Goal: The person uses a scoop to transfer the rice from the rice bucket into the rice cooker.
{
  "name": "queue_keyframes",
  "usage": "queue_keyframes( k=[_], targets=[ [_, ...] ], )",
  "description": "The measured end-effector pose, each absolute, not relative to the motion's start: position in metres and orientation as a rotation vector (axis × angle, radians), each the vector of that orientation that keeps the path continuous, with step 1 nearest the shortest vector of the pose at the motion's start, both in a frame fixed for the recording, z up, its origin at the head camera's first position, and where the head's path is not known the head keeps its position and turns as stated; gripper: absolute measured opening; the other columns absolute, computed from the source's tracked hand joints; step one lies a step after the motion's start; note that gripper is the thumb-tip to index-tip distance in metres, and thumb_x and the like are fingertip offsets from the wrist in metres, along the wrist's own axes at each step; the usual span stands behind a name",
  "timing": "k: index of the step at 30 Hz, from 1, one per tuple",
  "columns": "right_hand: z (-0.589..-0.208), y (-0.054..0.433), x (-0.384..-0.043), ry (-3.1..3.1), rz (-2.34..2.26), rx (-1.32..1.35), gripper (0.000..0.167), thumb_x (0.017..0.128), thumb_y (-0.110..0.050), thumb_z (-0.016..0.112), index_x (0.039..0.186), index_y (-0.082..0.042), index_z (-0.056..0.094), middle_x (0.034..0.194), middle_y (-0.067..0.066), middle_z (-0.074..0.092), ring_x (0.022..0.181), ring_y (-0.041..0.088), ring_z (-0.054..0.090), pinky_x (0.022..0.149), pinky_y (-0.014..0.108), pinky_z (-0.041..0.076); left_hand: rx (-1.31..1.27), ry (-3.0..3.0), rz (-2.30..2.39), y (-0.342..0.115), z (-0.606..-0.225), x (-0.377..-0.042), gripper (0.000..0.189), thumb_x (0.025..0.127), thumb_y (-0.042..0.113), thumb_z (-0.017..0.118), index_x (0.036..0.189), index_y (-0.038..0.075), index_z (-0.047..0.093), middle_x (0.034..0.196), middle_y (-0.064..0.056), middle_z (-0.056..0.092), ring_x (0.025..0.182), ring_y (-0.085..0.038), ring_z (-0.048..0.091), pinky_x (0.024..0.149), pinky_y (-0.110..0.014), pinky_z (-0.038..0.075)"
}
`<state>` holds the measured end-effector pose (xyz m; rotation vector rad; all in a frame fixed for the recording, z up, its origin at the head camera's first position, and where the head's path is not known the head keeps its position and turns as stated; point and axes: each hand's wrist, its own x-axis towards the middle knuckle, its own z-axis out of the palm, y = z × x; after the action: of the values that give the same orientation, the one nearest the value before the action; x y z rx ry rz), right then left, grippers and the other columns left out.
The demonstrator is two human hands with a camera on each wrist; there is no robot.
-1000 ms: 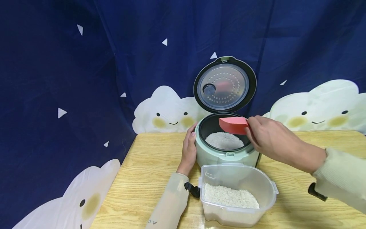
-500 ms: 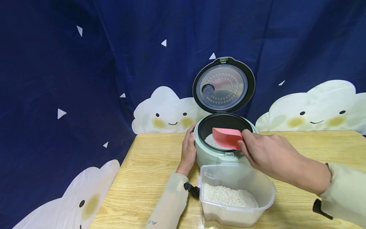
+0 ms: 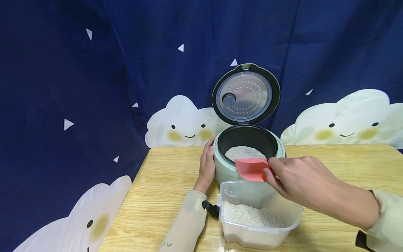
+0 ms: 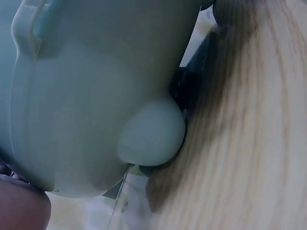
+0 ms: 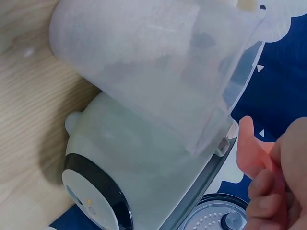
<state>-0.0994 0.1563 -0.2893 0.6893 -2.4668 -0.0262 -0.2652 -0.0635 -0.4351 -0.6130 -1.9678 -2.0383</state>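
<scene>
A pale green rice cooker stands with its lid raised and white rice in its dark inner pot. My left hand rests against the cooker's left side, its fingers laid along the wall; the left wrist view has mostly the cooker's wall. A pink rice scoop is gripped by its handle in my right hand. No rice shows in the scoop's bowl, which overlaps the cooker's front rim. In front of the cooker, a clear plastic container holds more rice.
All of this stands on a light wooden table. Behind hangs a dark blue curtain with smiling white clouds. In the right wrist view the container's wall partly covers the cooker.
My right hand has brought the scoop down from above the inner pot toward the front rim and the container. My left hand has stayed at the cooker's side.
</scene>
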Motion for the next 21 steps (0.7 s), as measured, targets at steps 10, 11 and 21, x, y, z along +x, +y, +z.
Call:
queue_keyframes(
  k=[10, 11, 21],
  targets=[
    [-0.296, 0.163, -0.09, -2.43, -0.025, 0.755, 0.027, 0.091, -0.029, 0.061, 0.068, -0.024, 0.046, 0.056, -0.019, 0.033, 0.047, -0.001, 0.02, 0.045, 0.017, 0.018, -0.643, -2.085, -2.063, -0.071, -0.432, -0.262, 0.059, 0.109, 0.037, 0.02, 0.16, 0.013, 0.037, 0.165, -0.001, 0.042, 0.156, -0.02, 0.035, 0.132, -0.044, 0.022],
    [-0.297, 0.163, -0.089, -2.422, -0.024, 0.765, 0.028, 0.092, -0.029, 0.06, 0.068, -0.025, 0.045, 0.056, -0.019, 0.032, 0.047, -0.001, 0.019, 0.045, 0.017, 0.017, -0.646, -2.087, -2.061, -0.071, -0.432, -0.262, 0.059, 0.109, 0.038, 0.02, 0.16, 0.014, 0.037, 0.165, -0.001, 0.042, 0.156, -0.019, 0.034, 0.132, -0.044, 0.022],
    [-0.303, 0.172, -0.082, -2.655, -0.043, 0.777, 0.03, 0.087, -0.032, 0.073, 0.07, -0.03, 0.047, 0.057, -0.02, 0.033, 0.047, -0.001, 0.024, 0.047, 0.018, 0.022, -0.601, -2.131, -2.102, -0.067, -0.422, -0.256, 0.054, 0.109, 0.034, 0.032, 0.162, 0.021, 0.033, 0.168, -0.001, 0.036, 0.158, -0.02, 0.031, 0.132, -0.045, 0.021]
  ],
)
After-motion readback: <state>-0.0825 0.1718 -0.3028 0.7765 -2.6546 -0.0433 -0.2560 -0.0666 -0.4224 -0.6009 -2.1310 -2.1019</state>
